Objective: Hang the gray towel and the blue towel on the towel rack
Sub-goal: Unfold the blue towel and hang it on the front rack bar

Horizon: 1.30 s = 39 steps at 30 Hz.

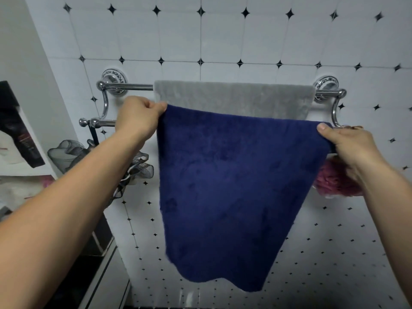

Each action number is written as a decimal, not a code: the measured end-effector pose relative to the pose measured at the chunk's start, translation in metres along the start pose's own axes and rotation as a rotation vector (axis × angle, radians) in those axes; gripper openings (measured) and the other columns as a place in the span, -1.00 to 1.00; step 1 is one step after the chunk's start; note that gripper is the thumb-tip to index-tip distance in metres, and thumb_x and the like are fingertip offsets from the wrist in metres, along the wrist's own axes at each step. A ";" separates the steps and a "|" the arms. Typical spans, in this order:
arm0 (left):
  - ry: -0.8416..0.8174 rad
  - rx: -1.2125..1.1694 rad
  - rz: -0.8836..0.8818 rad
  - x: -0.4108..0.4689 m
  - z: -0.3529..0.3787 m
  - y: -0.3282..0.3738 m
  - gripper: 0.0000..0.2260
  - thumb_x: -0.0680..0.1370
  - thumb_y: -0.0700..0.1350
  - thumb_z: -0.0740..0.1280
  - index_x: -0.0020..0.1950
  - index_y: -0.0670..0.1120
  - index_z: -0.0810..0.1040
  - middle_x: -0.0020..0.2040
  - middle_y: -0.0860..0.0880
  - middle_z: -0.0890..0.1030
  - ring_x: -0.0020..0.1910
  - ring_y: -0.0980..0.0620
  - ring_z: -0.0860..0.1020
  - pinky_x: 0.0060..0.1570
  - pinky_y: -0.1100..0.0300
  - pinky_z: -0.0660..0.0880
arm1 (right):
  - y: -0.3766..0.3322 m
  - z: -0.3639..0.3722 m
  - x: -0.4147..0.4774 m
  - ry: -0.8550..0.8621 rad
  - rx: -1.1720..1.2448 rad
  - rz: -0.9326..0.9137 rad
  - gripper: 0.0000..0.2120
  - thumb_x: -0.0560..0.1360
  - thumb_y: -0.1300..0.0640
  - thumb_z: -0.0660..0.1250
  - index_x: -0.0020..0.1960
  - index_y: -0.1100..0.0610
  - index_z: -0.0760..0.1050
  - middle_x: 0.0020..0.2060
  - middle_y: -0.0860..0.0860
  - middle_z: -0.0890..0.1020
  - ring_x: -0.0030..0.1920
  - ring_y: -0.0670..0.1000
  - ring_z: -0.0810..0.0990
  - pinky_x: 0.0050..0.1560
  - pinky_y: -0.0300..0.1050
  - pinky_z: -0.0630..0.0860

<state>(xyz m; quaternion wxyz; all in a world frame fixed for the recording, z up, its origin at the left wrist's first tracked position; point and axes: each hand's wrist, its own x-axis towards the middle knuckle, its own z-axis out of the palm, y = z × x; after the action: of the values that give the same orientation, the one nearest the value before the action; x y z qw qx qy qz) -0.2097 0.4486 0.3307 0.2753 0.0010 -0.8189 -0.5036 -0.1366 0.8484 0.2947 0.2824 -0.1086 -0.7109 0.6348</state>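
The light is soft and even, a bit cool and gray. Small bright spots shine on the shiny towel rack point(133, 86). The blue towel point(236, 192) looks very dark. The tile lines on the wall point(223, 36) bend near the edges, and the far corners look a little smeared.

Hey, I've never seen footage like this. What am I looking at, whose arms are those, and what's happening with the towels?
No machine: a person wears a camera on the head, so this one picture looks along their own bare arms. The left hand and right hand each pinch a top corner of the blue towel, spread before a chrome towel rack on the tiled wall. The gray towel already hangs over its upper bar. A gray mesh sponge and a pink sponge hang beside it.
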 end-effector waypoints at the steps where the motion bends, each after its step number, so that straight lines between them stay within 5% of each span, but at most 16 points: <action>1: 0.008 0.032 -0.001 -0.003 0.001 0.002 -0.56 0.47 0.14 0.33 -0.16 -0.28 0.59 -0.23 -0.22 0.65 -0.24 -0.21 0.59 -0.03 -0.13 0.58 | 0.003 -0.001 -0.001 -0.035 0.026 0.038 -0.81 0.44 0.00 0.48 -0.20 0.13 0.64 -0.38 -0.08 0.72 -0.40 -0.13 0.68 -0.38 -0.27 0.57; 5: 0.059 0.012 -0.024 -0.037 0.014 -0.009 -0.69 0.38 0.14 0.33 -0.35 -0.11 0.51 -0.44 0.02 0.52 -0.38 -0.08 0.48 -0.25 0.09 0.45 | 0.019 -0.004 -0.005 -0.193 0.076 0.133 -0.80 0.47 0.12 0.45 0.06 0.18 0.65 -0.10 0.08 0.76 -0.08 0.09 0.74 -0.12 -0.08 0.64; 9: -0.049 -0.335 -0.165 -0.063 0.025 -0.029 -0.85 0.46 -0.12 0.44 -0.29 -0.09 0.57 -0.30 -0.01 0.63 -0.28 0.01 0.59 -0.18 0.08 0.56 | 0.024 -0.002 -0.005 -0.217 0.115 0.139 -0.77 0.46 0.25 0.43 0.11 0.21 0.63 -0.02 0.12 0.74 0.00 0.12 0.72 -0.01 0.00 0.66; 15: -0.064 -0.471 -0.094 -0.059 0.017 -0.032 -0.86 0.48 -0.17 0.47 -0.27 -0.08 0.58 -0.42 0.12 0.63 -0.43 0.21 0.56 -0.36 0.33 0.49 | 0.026 0.002 -0.008 -0.264 0.138 0.199 -0.82 0.46 0.36 0.38 0.03 0.20 0.61 -0.14 0.09 0.76 -0.20 0.07 0.74 -0.33 -0.10 0.63; 20: -0.057 -0.455 -0.083 -0.052 0.013 -0.021 -0.74 0.52 -0.10 0.44 -0.33 -0.10 0.50 -0.46 0.09 0.54 -0.51 0.21 0.44 -0.42 0.34 0.44 | 0.016 0.007 -0.003 -0.155 0.169 0.148 -0.86 0.45 0.33 0.42 0.00 0.19 0.60 -0.24 0.04 0.75 -0.23 0.02 0.73 -0.25 -0.11 0.65; 23: -0.155 -0.541 -0.188 -0.051 0.011 -0.020 -0.79 0.55 -0.04 0.39 -0.22 -0.14 0.55 -0.25 -0.04 0.62 -0.32 0.07 0.54 -0.29 0.26 0.45 | 0.017 0.005 -0.007 -0.144 0.141 0.147 -0.88 0.42 0.20 0.49 -0.04 0.14 0.65 -0.18 0.07 0.75 -0.20 0.06 0.73 -0.13 -0.02 0.63; 26: -0.337 -0.681 -0.357 -0.045 0.003 -0.018 -0.83 0.56 -0.02 0.31 -0.01 -0.08 0.63 -0.11 -0.02 0.63 -0.19 0.02 0.55 -0.12 0.12 0.45 | 0.005 0.002 -0.008 0.114 -0.215 0.006 -0.69 0.31 -0.14 0.51 -0.15 0.08 0.61 -0.25 0.03 0.71 -0.25 0.05 0.66 -0.15 -0.09 0.53; 29: -0.436 -0.730 -0.405 -0.036 -0.004 -0.018 -0.80 0.56 -0.08 0.25 -0.03 -0.05 0.67 -0.20 0.04 0.62 -0.30 0.07 0.54 -0.23 0.16 0.44 | -0.014 0.003 -0.006 0.305 -0.775 -0.412 -0.73 0.35 -0.13 0.42 -0.01 -0.03 0.58 -0.09 0.04 0.65 -0.01 0.15 0.57 0.01 0.03 0.46; 33: -0.390 -0.677 -0.433 -0.026 -0.007 -0.012 -0.83 0.54 -0.10 0.29 -0.05 -0.11 0.66 -0.21 -0.02 0.66 -0.31 0.04 0.58 -0.25 0.18 0.51 | -0.038 0.022 0.014 -0.114 -1.208 -0.705 -0.81 0.47 0.18 0.31 0.01 0.03 0.66 -0.03 0.13 0.68 0.04 0.28 0.51 0.07 0.14 0.46; 35: -0.324 -0.661 -0.447 -0.022 -0.006 -0.011 -0.78 0.50 -0.09 0.38 0.08 -0.17 0.63 -0.11 -0.08 0.68 -0.21 -0.01 0.61 -0.02 0.14 0.54 | -0.043 0.027 0.024 -0.222 -1.282 -0.723 -0.78 0.49 0.26 0.25 -0.04 0.08 0.65 -0.06 0.14 0.68 0.03 0.26 0.51 -0.02 0.06 0.45; 37: -0.287 -0.655 -0.457 -0.020 -0.006 -0.012 -0.63 0.41 -0.05 0.47 0.16 -0.18 0.62 -0.01 -0.10 0.68 -0.04 -0.06 0.59 0.28 0.03 0.37 | -0.045 0.025 0.031 -0.255 -1.272 -0.727 -0.77 0.48 0.33 0.22 -0.08 0.10 0.62 -0.09 0.14 0.68 0.00 0.25 0.51 -0.10 -0.01 0.41; 39: -0.268 -0.650 -0.461 -0.020 -0.007 -0.014 -0.53 0.34 -0.03 0.53 0.20 -0.19 0.62 0.05 -0.11 0.69 0.02 -0.07 0.58 0.34 -0.06 0.29 | -0.046 0.019 0.035 -0.263 -1.217 -0.729 -0.76 0.48 0.36 0.21 -0.10 0.11 0.60 -0.11 0.12 0.69 -0.02 0.25 0.52 -0.08 0.01 0.44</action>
<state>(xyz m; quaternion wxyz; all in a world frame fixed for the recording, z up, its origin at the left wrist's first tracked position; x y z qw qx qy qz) -0.1936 0.4418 0.3129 0.0325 0.0321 -0.6244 -0.7797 -0.1659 0.8424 0.3477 0.2778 0.0749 -0.9577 -0.0007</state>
